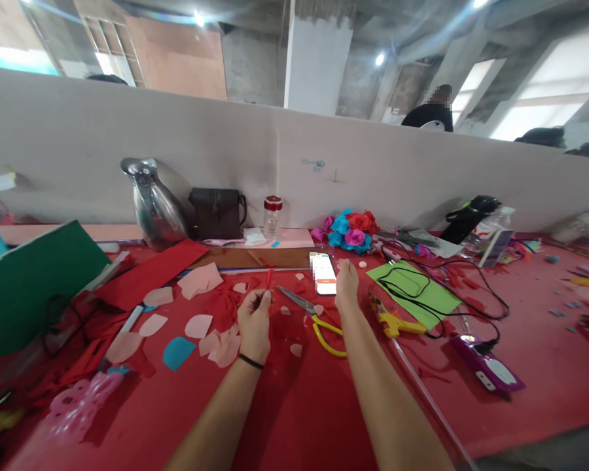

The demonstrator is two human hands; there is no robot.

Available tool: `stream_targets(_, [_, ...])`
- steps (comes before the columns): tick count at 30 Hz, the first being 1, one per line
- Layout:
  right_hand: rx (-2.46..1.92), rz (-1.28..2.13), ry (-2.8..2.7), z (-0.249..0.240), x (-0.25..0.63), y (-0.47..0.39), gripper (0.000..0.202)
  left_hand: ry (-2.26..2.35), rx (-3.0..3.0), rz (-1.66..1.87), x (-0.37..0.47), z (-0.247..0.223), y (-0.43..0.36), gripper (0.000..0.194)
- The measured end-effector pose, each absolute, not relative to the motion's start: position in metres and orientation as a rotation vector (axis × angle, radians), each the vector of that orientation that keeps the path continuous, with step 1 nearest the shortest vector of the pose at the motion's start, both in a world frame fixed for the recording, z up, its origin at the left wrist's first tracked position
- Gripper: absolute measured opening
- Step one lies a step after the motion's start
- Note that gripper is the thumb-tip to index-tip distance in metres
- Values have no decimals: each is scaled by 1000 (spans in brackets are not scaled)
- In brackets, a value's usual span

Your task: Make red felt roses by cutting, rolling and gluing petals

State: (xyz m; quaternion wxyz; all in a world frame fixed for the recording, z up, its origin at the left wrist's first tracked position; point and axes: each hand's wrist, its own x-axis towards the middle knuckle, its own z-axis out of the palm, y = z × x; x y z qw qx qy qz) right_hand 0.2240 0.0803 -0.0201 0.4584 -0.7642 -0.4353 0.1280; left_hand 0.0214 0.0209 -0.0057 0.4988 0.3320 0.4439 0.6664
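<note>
My left hand (254,320) has its fingers closed on a narrow red piece (269,279), seemingly paper, which points upward from the fingertips. Just right of the lit phone (325,273) is my right hand (347,286), its fingers drawn together; whatever they hold, if anything, is too small to make out. Between my hands lie scissors (319,318) with yellow handles, blades pointing away to the left. Pink petal-shaped pieces (199,326) and a blue petal-shaped piece (178,353) are scattered left of my left hand.
A yellow glue gun (396,323) and green sheet (417,293) lie to the right, with black cables and a purple power strip (488,366). Along the partition stand a metal jug (157,206), dark bag (218,214), jar (273,219) and flower bunch (352,230). Green board (39,294) leans left.
</note>
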Motion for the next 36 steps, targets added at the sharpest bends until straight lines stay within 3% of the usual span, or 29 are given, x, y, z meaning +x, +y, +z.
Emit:
stream_targets(3, [-1799, 309, -1011, -15, 196, 58, 62, 1086, 817, 1609, 22, -6, 21, 19])
stream_targets(7, [-1676, 401, -1154, -10, 150, 19, 40, 1106, 834, 1608, 22, -6, 21, 21])
stream_targets(10, [-1496, 497, -1565, -5, 135, -5, 27, 1120, 835, 1609, 20, -6, 23, 22])
stream_targets(16, [-1812, 86, -1680, -13, 181, -33, 20, 1122, 830, 1636, 19, -8, 24, 22])
stream_targets(21, [-1925, 148, -1672, -33, 209, -53, 33, 1098, 811, 1622, 22, -10, 25, 21])
stream_targets(36, [-1799, 183, -1694, -37, 215, -96, 37, 1075, 783, 1701, 14, 4, 21, 20])
